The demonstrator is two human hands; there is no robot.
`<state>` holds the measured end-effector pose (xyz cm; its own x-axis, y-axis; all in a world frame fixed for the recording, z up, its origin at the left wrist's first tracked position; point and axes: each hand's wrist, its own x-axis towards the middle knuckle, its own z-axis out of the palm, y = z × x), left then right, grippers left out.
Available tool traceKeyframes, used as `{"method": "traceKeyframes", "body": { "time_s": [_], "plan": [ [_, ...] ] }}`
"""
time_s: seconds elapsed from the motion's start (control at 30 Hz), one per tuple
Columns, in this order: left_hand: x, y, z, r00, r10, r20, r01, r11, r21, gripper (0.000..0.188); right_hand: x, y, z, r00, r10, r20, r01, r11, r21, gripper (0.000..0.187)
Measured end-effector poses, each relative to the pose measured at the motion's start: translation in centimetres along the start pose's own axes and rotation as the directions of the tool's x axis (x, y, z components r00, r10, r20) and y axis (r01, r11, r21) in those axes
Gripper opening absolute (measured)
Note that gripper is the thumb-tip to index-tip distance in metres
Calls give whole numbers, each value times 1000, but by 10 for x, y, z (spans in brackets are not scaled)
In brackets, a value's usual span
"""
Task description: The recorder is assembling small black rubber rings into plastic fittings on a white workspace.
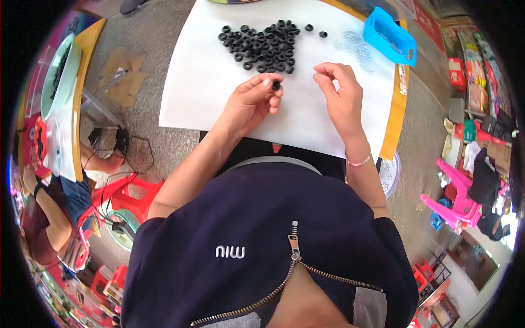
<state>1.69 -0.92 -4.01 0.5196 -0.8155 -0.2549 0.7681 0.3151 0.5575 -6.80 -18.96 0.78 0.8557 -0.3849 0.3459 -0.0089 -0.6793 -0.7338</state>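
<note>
Over the near part of a white sheet [188, 98] on the table, my left hand [251, 104] pinches a small black ring-shaped piece [276, 86] between thumb and fingers. To its right, my right hand [342, 95] is closed, thumb and forefinger nearly together. A tiny pale thing seems to show at those fingertips, too small to name. Beyond my left hand lies a loose pile of similar black rings [260, 46], with a couple lying apart on its right side. Many tiny pale bits [356, 50] are scattered on the sheet beyond my right hand.
At the table's far right corner sits a blue plastic basket [389, 37]. On the left, another person [52, 213] sits at a table with a pale green basin [60, 76]. Red stools [128, 194] and cables are nearby; a pink stool [456, 197] lies right.
</note>
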Motion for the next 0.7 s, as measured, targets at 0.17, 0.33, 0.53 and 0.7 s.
{"method": "traceKeyframes", "body": {
  "time_s": [0.17,0.33,0.53,0.7],
  "plan": [
    [-1,0,1,1000,13,-4,-13,1000,-19,29,-7,-29,16,987,-64,144,33,978,207,7],
    [1,-2,2,1000,7,-23,-7,1000,-7,25,-5,-28,23,977,-92,191,74,993,96,8],
    [2,-2,0,1000,-18,18,18,1000,25,22,-4,-30,18,925,188,331,-281,924,260,7],
    [-1,1,1,999,-44,-1,44,994,98,20,-3,-23,13,908,166,385,-255,948,192,12]
  ]
}}
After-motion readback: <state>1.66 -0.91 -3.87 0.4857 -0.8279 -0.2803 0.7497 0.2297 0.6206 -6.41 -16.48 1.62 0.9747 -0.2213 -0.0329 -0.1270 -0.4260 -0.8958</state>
